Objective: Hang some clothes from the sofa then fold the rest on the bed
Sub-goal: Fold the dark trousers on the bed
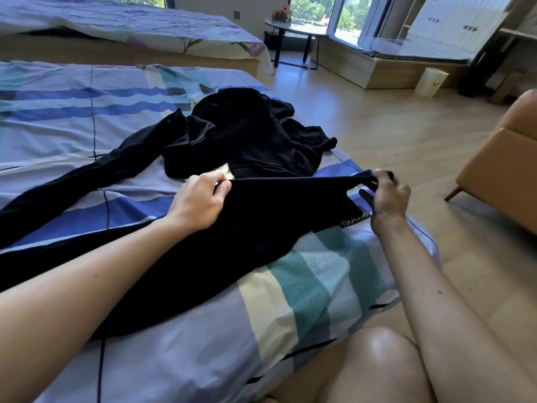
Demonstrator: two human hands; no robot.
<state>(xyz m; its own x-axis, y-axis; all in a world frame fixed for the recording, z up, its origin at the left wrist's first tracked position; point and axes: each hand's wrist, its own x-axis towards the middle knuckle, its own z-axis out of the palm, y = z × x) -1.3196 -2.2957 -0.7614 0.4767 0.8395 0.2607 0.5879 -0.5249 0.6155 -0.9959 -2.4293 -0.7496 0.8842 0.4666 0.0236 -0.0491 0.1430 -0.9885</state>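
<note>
Bed (pixel 203 330): left and centre, with the floor (pixel 406 117) to its right.
Garment (pixel 261 228): on the bed's near corner, its top edge held between the left hand (pixel 197 202) and right hand (pixel 388 196).
Pile of clothes (pixel 250 141): on the bed, just behind the garment.
Sofa (pixel 502 170): right of the bed.
Second bed (pixel 116 24): behind the first.
Table (pixel 290 27): right of the second bed.

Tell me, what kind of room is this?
Most likely a bedroom, maybe a guest room. The near bed, strewn with black clothes, and the far bed both wear patterned sheets; a round table stands by big windows, and an orange sofa shows at the right.
</note>
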